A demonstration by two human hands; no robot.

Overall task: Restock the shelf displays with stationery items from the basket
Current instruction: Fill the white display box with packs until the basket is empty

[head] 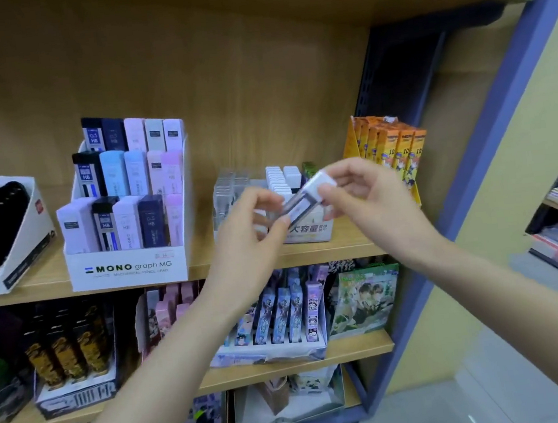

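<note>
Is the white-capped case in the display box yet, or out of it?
Out. The white-capped case is pinched at each end by the left hand and right hand, tilted in front of the display box.

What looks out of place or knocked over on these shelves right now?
Nothing stands out. The MONO display and orange packs sit in tidy rows; the only loose item is the white-capped case pinched between the left hand and right hand.
</note>
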